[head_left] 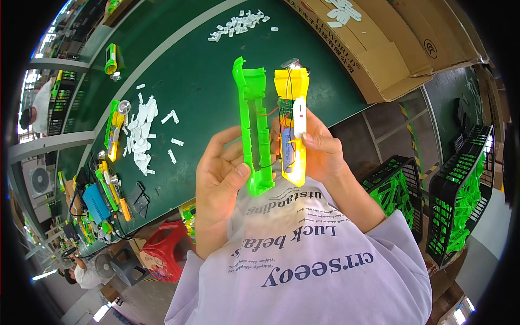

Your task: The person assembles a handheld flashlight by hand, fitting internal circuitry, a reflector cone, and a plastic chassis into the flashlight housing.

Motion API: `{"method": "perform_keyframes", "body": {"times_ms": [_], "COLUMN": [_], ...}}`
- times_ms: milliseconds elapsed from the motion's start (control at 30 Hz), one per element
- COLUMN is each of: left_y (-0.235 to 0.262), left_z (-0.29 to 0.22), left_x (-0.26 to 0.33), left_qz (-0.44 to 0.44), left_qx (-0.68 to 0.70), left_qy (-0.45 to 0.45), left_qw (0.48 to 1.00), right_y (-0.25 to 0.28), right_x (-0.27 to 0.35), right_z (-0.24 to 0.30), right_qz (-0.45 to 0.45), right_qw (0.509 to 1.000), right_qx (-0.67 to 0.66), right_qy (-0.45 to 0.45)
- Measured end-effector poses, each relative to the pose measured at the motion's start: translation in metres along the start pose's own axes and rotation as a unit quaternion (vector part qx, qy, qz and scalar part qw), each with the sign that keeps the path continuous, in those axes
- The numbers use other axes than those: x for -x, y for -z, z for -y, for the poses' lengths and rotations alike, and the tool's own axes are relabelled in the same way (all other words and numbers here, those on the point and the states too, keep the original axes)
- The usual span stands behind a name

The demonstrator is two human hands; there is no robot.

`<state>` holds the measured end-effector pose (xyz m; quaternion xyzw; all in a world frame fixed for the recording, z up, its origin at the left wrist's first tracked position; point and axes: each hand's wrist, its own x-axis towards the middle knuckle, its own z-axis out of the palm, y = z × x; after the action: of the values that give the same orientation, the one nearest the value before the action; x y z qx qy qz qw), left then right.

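My left hand [221, 168] is closed round the lower part of a hollow green plastic casing half [248, 103], its ribbed inside toward me. Beside it, my right hand [324, 149] grips a yellow flashlight half [294, 81] by its side, thumb on a white strip [299, 116]. A small green circuit board [285, 107] and a blue battery [287, 147] sit inside the yellow half. Thin red and black wires run about them; a clear part [291, 63] shows at its top end. The two halves stand upright side by side, slightly apart.
White plastic pieces [142, 130] lie scattered on the green table [189, 89], more [238, 25] at its far side. Assembled yellow-green flashlights [114, 130] lie at left. A cardboard box [352, 57] stands far right, black crates [455, 195] of green parts lower right, a red stool [162, 252] lower left.
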<state>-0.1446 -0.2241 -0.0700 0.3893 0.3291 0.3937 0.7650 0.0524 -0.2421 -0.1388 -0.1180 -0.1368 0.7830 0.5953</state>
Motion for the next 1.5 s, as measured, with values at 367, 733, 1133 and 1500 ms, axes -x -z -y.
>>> {"method": "perform_keyframes", "body": {"times_ms": [367, 733, 1133, 1500], "left_y": [0.002, -0.006, -0.008, 0.000], "left_z": [-0.014, 0.001, 0.009, 0.009], "left_x": [-0.005, 0.000, -0.007, -0.005], "left_qz": [-0.001, -0.027, -0.030, -0.008], "left_qx": [0.001, -0.070, -0.117, -0.091], "left_qy": [-0.016, -0.007, -0.034, -0.028], "left_qw": [1.000, 0.997, 0.992, 0.995], "right_y": [-0.015, -0.017, -0.023, -0.015], "right_x": [-0.004, -0.008, -0.008, -0.008], "right_z": [0.000, 0.001, -0.001, -0.001], "right_qz": [-0.032, -0.039, -0.071, -0.048], "right_qw": [0.999, 0.998, 0.992, 0.997], "right_qx": [0.018, 0.042, 0.105, 0.056], "right_qy": [-0.009, -0.009, 0.016, 0.008]}}
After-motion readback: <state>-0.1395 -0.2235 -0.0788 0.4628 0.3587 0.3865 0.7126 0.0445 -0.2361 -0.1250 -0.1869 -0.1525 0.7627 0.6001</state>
